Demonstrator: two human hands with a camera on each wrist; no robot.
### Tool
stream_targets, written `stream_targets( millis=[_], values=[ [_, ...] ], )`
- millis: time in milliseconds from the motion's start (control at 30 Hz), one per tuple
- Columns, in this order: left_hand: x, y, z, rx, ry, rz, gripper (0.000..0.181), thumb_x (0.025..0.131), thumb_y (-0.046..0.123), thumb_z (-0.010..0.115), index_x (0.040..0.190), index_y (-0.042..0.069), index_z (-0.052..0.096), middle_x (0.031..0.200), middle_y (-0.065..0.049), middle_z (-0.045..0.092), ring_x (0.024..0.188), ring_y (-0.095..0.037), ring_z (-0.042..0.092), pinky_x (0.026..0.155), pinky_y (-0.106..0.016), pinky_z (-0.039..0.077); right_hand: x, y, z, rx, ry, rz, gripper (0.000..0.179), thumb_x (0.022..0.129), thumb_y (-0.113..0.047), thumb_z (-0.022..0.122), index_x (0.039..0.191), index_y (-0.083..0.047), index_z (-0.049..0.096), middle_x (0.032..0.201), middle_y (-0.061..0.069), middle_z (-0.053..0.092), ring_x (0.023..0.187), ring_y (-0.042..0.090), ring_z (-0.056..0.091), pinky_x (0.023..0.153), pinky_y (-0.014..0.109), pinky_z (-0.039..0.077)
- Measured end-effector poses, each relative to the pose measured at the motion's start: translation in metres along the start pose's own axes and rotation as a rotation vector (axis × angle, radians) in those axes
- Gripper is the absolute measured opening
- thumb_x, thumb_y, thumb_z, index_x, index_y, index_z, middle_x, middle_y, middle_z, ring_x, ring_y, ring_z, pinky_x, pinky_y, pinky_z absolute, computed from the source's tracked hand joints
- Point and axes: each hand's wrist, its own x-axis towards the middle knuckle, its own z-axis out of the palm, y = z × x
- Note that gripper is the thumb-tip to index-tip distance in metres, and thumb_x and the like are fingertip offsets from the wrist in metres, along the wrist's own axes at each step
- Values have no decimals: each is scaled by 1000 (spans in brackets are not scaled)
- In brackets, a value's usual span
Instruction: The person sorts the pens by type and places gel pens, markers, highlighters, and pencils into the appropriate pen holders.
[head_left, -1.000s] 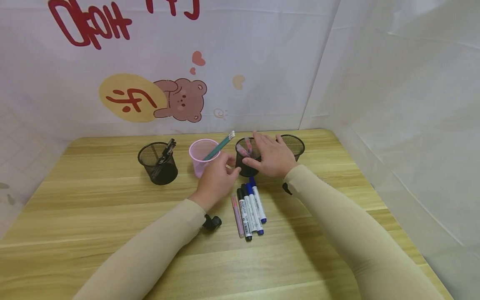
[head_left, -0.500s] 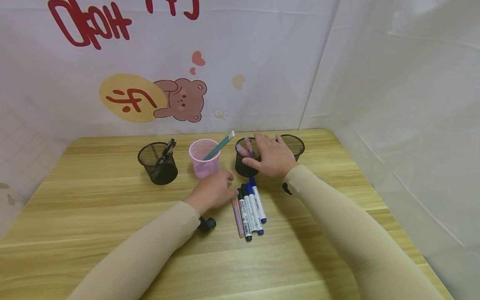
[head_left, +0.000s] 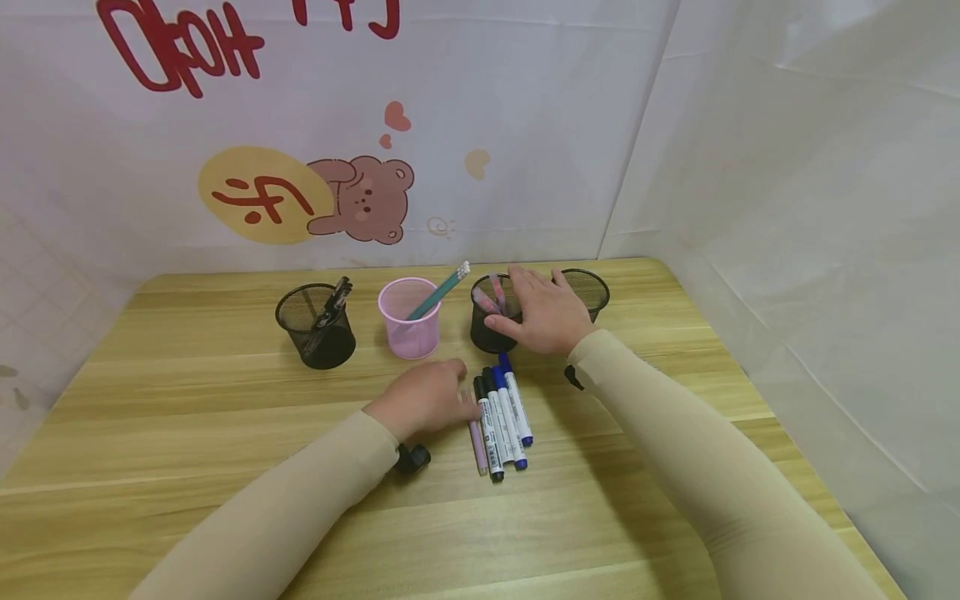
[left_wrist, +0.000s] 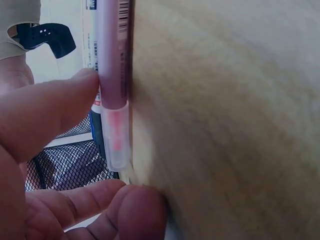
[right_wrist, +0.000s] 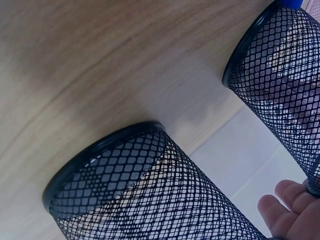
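Observation:
On the table my left hand (head_left: pixel 429 398) reaches over a lilac pen (head_left: pixel 478 448) with a clear cap. In the left wrist view, one fingertip is beside the lilac pen (left_wrist: pixel 114 60), and other fingers lie past its cap end with a gap between. Several white markers (head_left: pixel 501 425) with black or blue caps lie alongside it. My right hand (head_left: pixel 546 315) rests at the rim of a black mesh pen cup (head_left: pixel 491 333) holding pink pens, thumb across its near side, other fingers extended. In the right wrist view, fingertips are beside that mesh cup's rim (right_wrist: pixel 314 185).
A further black mesh cup (head_left: pixel 592 292) stands at the right, partly behind my right hand. To the left stand a pink mesh cup (head_left: pixel 412 337) with green pencils and a black mesh cup (head_left: pixel 326 346) with black pens. A white wall sheet (head_left: pixel 540 167) hangs behind.
My left hand has come away from beside the black cup, moving toward me and down onto the lilac pen's capped end. The right hand has barely moved.

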Motion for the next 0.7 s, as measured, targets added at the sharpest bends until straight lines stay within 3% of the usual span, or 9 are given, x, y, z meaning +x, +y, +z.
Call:
stream_targets(
  millis=[700],
  values=[
    [0, 5, 1, -23, -14, -1, 60, 91, 43, 80, 135, 7, 65, 125, -9, 73, 101, -21, 65, 103, -45, 56, 0, 0, 0, -7, -1, -2, 107, 97, -84, 36, 168, -5, 20, 174, 12, 28, 160, 30, 30, 132, 62, 10]
  ],
)
